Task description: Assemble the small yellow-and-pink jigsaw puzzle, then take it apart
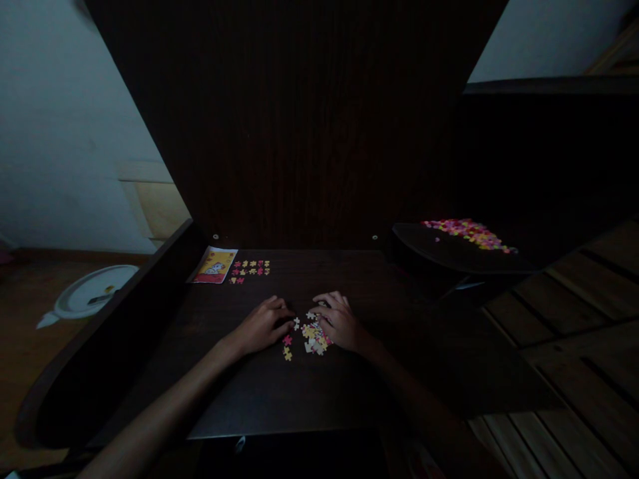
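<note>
A small heap of jigsaw puzzle pieces (315,339) lies on the dark wooden desk (259,399). My right hand (342,322) rests over the heap's right side, fingers apart and loosely bent, hiding some pieces. Left of the heap, my left hand (267,324) lies on the desk with its fingers loosely curled and a gap at the thumb. By its fingertips is a pale puzzle piece (296,324). Just below sit a red piece (287,340) and a yellow piece (287,354). Neither hand visibly holds a piece.
At the back left lies a picture sheet (214,266), with rows of puzzle pieces (252,268) beside it. Colourful small bits (469,233) cover part of a rounded side shelf (424,245). A raised side panel (114,332) borders the desk; a white round lid-like thing (74,293) is beyond it.
</note>
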### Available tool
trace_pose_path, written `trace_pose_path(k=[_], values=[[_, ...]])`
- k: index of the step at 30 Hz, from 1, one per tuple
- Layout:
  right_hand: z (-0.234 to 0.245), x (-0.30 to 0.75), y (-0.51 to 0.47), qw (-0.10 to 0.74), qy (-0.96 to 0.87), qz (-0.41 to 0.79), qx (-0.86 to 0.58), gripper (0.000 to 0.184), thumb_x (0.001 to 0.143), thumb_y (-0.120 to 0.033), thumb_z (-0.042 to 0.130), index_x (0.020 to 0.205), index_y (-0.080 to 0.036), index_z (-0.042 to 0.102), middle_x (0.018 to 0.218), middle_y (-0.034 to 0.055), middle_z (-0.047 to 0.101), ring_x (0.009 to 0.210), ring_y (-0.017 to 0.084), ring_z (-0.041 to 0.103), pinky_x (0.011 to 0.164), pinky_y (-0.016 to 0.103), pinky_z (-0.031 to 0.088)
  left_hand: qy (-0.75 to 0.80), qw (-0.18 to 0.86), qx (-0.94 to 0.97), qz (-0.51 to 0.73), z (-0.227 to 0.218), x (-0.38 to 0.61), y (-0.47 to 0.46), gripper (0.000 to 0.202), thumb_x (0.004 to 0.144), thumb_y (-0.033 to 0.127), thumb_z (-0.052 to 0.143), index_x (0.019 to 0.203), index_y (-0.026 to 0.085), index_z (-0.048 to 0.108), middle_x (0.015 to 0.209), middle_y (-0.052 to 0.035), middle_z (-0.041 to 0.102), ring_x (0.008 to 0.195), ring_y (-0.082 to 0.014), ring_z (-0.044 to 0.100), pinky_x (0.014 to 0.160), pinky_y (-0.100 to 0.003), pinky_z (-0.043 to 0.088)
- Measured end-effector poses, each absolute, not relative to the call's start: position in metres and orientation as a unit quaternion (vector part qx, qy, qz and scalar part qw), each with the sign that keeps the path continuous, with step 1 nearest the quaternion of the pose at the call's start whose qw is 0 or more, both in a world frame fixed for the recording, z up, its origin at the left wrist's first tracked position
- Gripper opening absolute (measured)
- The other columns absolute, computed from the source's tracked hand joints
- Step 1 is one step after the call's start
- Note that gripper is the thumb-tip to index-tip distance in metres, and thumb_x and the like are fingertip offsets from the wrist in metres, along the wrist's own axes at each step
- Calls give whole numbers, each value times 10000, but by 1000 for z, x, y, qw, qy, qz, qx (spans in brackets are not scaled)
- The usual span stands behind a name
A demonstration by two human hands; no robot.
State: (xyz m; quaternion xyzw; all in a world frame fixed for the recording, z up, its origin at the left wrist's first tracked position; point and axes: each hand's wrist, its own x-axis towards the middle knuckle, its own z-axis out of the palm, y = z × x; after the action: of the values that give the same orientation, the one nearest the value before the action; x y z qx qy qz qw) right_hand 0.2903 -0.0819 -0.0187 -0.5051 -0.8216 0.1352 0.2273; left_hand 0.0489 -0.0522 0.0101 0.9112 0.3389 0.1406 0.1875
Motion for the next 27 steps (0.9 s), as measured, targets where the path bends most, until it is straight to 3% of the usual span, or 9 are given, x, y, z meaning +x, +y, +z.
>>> trace_pose_path(k=[8, 19, 27], values=[[-17, 290, -82, 238, -819, 137, -503, 299, 881, -118, 553, 1096, -238, 722, 1252, 79, 617, 1144, 271, 466, 939, 450, 369, 353, 184, 907, 139, 5, 57, -51, 150, 914, 285, 602, 977, 186, 696, 910, -57, 632, 929, -232, 579, 870, -366, 461], [-10, 291, -86, 264, -828, 191, -457, 140, 788, -193, 715, 924, -222, 727, 1154, 64, 634, 1113, 260, 488, 947, 446, 371, 353, 226, 885, 202, 7, 65, -54, 95, 915, 199, 547, 872, 191, 631, 854, -22, 617, 843, -184, 570, 820, -322, 464], [-11, 292, -84, 280, -829, 195, -443, 130, 731, -161, 749, 843, -209, 703, 1047, 56, 643, 1045, 255, 510, 903, 434, 371, 323, 252, 897, 170, 5, 64, -61, 99, 810, 140, 608, 856, 190, 681, 856, -19, 630, 856, -191, 578, 855, -337, 460]])
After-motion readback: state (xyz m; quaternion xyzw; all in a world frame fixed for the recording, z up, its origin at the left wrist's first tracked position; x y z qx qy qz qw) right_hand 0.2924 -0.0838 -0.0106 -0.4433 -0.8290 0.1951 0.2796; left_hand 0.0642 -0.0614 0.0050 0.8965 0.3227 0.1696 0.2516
